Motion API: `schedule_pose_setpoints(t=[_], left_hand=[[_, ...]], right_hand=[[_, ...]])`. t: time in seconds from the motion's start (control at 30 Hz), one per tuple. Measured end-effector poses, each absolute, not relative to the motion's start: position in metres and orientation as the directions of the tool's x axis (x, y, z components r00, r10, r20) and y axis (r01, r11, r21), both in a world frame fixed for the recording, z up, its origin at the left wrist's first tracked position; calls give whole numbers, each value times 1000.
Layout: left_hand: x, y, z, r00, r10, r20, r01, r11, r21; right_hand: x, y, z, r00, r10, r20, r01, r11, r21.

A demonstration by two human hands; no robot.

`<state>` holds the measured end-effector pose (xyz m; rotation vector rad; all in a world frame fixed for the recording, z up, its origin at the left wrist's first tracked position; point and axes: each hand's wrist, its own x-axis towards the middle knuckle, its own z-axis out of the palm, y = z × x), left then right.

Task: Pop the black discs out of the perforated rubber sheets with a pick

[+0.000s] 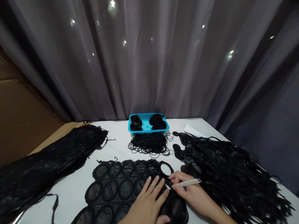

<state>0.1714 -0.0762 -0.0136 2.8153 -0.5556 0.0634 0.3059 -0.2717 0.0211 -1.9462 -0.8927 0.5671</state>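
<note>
A black sheet [109, 177] with rows of raised round rings lies on the white table. My left hand [149, 203] is pressed flat on its right part, fingers stretched out. Beside it my right hand [187, 189] is closed round a slim, pale, pen-like tool [187, 183]; its tip is hidden by the fingers. These fingers touch the sheet's right edge, just below a round hole [166, 169] through which white shows. Under my hands, part of the sheet is out of sight.
A blue basket [147, 127] with black bundles stands at the back, thin black rings [149, 144] before it. More black sheets [53, 158] are stacked left. A heap of black pieces [224, 165] covers the right, near a white packet [194, 130]. A cardboard box [21, 109] stands left.
</note>
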Motion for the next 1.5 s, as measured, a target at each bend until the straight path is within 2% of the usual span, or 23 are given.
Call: schedule_pose_setpoints(t=[0.1,0.3,0.5,0.6,0.67,0.77,0.83,0.87,1.0,1.07,1.17,1.23,1.4,1.5], left_hand=[[172,-76,-16,927,-371,61,-374,-894,247],[171,-77,-15,923,-384,19,-379,-902,208],[173,-78,-13,919,-393,9,-389,-906,169],[172,-77,-14,919,-393,18,-390,-905,167],[172,-77,-15,918,-395,31,-394,-903,171],[170,-76,-17,918,-393,55,-396,-899,187],[169,-76,-21,920,-384,73,-391,-899,195],[167,-75,-24,922,-378,82,-387,-901,197],[169,-73,-26,917,-383,115,-399,-888,228],[182,-70,-17,932,-341,120,-361,-897,257],[219,-66,4,985,-155,80,-170,-953,251],[248,-64,14,997,-63,53,-73,-970,233],[295,-59,7,998,9,65,-7,-966,257],[302,-57,-2,997,22,73,0,-957,291]], right_hand=[[308,-273,20,636,770,-55,314,-323,-893],[307,-270,15,622,782,-50,321,-312,-894],[309,-270,18,623,781,-40,341,-318,-885],[305,-271,15,608,794,-10,404,-320,-857],[295,-270,2,587,808,58,519,-320,-793],[282,-269,-29,553,783,285,749,-318,-581],[288,-270,-42,549,718,428,816,-350,-461],[297,-272,-42,563,677,473,816,-367,-446],[355,-290,-9,805,365,468,592,-545,-594],[379,-300,11,876,314,365,482,-571,-665],[400,-309,23,915,271,297,402,-593,-698],[409,-313,19,923,231,309,384,-624,-681],[430,-324,7,884,201,421,431,-698,-572],[432,-327,12,881,187,434,429,-702,-568]])
